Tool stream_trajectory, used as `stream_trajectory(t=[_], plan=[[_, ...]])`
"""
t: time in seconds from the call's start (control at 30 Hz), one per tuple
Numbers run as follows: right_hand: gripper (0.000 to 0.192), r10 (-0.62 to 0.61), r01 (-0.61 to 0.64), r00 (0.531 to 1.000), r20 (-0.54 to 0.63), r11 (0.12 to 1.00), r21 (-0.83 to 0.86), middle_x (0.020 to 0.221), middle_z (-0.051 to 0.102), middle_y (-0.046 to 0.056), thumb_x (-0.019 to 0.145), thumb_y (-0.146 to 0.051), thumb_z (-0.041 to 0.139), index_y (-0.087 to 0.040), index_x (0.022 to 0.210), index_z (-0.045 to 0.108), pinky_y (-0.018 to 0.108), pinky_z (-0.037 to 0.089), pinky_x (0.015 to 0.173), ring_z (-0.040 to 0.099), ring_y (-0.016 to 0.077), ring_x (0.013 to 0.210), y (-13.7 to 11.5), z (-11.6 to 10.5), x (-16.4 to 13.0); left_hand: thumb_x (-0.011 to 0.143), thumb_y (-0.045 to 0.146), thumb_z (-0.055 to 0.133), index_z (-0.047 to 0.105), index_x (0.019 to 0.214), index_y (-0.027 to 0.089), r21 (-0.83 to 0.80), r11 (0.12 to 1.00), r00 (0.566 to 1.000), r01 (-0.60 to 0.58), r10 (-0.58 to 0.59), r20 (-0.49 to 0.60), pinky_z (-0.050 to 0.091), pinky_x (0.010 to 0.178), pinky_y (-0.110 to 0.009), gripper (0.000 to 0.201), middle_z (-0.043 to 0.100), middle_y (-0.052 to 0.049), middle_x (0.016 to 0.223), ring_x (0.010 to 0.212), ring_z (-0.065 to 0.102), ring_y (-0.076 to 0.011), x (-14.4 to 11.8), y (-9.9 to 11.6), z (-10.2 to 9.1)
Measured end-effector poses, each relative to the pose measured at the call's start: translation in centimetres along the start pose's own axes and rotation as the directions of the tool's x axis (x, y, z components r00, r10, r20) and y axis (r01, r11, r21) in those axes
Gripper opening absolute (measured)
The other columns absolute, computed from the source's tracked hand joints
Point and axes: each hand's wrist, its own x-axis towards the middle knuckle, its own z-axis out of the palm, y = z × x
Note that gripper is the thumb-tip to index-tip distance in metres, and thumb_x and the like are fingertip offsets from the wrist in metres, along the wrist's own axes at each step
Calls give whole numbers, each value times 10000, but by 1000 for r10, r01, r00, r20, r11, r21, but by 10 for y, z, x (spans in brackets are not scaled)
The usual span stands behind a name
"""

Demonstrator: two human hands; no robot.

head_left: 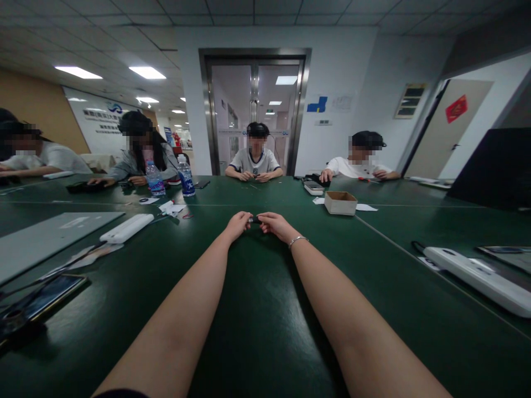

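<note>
Both my arms stretch forward over the green table (249, 309). My left hand (239, 226) is closed, its fingertips pinching one end of a small dark piece with a shiny end (255, 220). On the other end, my right hand (277, 225) is closed too, with thumb and index finger together. A silvery bracelet (297, 241) circles my right wrist. The piece is too small and partly covered by fingers, so its exact kind cannot be made out. It is held just above or at the tabletop.
A small cardboard box (340, 203) stands ahead to the right. Two water bottles (186, 176) are ahead left. White devices lie at left (126, 228) and right (477, 279), a phone (53, 296) near left. Several people sit around the table.
</note>
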Motion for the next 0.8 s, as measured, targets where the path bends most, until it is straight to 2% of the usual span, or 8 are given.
stream_trajectory(t=[0.27,0.4,0.57,0.8], plan=[[77,-6,6,1000,-2,1000,-9,559,585,15,805,-110,580,-93,880,589,143,465,421,522,65,433,-1,0,-2,748,257,472,581,873,138,5,1000,1000,-6,6,6,322,429,-183,204,523,2,599,460,434,-74,-2,2,0],[73,4,-4,1000,-11,1000,-12,552,582,13,804,-112,582,-95,874,588,139,456,412,516,62,425,-1,0,-1,686,191,514,587,886,148,12,1000,1000,-28,29,-10,336,441,-178,217,551,-10,690,517,457,-78,-3,3,0],[77,9,-9,1000,-13,1000,-21,541,579,8,801,-125,591,-98,872,584,137,452,407,516,64,419,-1,0,-1,652,191,545,594,890,147,23,998,998,-62,62,-25,346,463,-177,247,557,-14,698,583,477,-98,-4,2,-1],[196,20,-20,1000,-7,999,-41,533,569,22,882,-284,493,-103,878,567,166,453,393,522,85,412,-4,3,-3,615,226,606,597,907,140,-34,993,993,-114,112,-47,343,491,-197,305,542,8,632,565,474,-99,-3,1,-5]])
